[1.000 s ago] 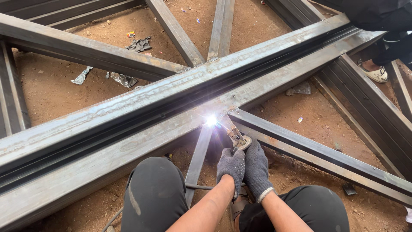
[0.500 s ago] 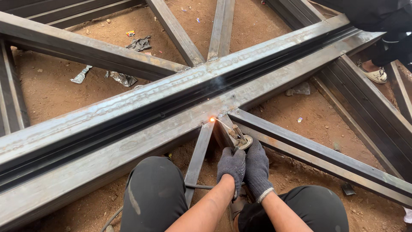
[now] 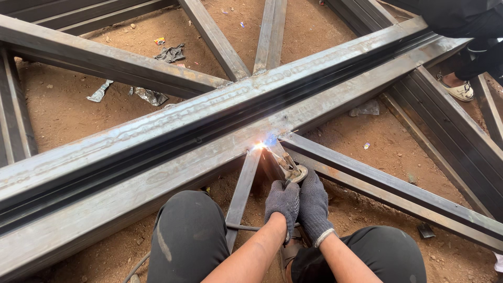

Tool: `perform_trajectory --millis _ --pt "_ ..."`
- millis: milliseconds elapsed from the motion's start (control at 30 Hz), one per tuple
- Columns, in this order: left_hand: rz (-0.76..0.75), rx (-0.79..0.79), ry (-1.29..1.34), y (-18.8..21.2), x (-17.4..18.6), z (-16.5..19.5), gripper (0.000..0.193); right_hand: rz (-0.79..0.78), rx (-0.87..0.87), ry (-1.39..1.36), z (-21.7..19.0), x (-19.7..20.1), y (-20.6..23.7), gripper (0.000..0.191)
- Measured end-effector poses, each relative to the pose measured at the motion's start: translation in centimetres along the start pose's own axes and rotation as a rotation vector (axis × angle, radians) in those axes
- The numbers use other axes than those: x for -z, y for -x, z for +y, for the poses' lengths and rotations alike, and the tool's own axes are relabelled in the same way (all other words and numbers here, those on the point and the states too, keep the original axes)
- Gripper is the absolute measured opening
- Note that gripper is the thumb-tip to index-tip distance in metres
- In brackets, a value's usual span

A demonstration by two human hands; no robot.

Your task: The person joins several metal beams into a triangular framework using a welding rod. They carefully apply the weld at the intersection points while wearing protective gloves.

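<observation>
Both my hands wear dark grey knit gloves and grip one welding electrode holder [image 3: 292, 170] between my knees. My left hand [image 3: 281, 202] and my right hand [image 3: 314, 204] sit side by side on its handle. The rod runs up and left to a bright spark [image 3: 260, 146] at the joint where a narrow steel bar [image 3: 242, 194] meets the long diagonal steel beam [image 3: 157, 152]. A cable [image 3: 243, 227] passes under my left forearm.
Steel bars [image 3: 382, 181] branch off the beam over brown dirt. Crumpled foil scraps [image 3: 149, 96] and a dark rag [image 3: 170, 53] lie at upper left. Another person's sandalled foot [image 3: 458, 90] and dark trousers [image 3: 461, 15] are at upper right.
The arc flared brightly a second ago, shrank to a small orange glow half a second ago, and now sparks again. My hands have barely moved.
</observation>
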State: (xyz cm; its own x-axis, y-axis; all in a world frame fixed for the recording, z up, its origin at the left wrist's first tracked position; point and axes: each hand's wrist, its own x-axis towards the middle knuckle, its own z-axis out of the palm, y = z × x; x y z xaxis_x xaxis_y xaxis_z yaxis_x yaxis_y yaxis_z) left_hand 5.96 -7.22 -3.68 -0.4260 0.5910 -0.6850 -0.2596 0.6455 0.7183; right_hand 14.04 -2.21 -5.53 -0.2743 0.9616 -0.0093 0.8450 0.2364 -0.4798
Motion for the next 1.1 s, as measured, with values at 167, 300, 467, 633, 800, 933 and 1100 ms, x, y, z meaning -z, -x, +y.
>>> perform_trajectory --millis 167,300,467,633,800,933,1100 --pt "0.028 -0.027 -0.022 -0.2 -0.2 -0.1 0.05 0.048 0.005 -0.039 0.4 -0.4 0.1 0.044" --pt "0.045 -0.115 -0.012 -0.4 -0.5 -0.2 0.052 0.137 0.067 -0.115 1.1 -0.9 -0.1 0.053" --pt "0.045 -0.033 -0.016 -0.6 -0.2 -0.4 0.051 0.031 0.034 -0.079 1.6 -1.5 -0.5 0.038" --pt "0.024 -0.019 -0.002 -0.5 -0.1 -0.4 0.051 0.006 0.016 -0.056 1.3 -1.3 -0.4 0.038" --pt "0.02 -0.006 0.026 -0.4 -0.1 -0.3 0.05 0.0 0.039 -0.044 0.6 -0.7 -0.1 0.05" --pt "0.041 0.02 0.002 -0.2 0.1 0.0 0.05 -0.019 0.032 -0.059 0.2 -0.4 -0.1 0.047" --pt "0.044 0.024 -0.016 0.3 0.5 0.6 0.051 -0.006 0.044 -0.072 0.2 -0.4 0.1 0.04"
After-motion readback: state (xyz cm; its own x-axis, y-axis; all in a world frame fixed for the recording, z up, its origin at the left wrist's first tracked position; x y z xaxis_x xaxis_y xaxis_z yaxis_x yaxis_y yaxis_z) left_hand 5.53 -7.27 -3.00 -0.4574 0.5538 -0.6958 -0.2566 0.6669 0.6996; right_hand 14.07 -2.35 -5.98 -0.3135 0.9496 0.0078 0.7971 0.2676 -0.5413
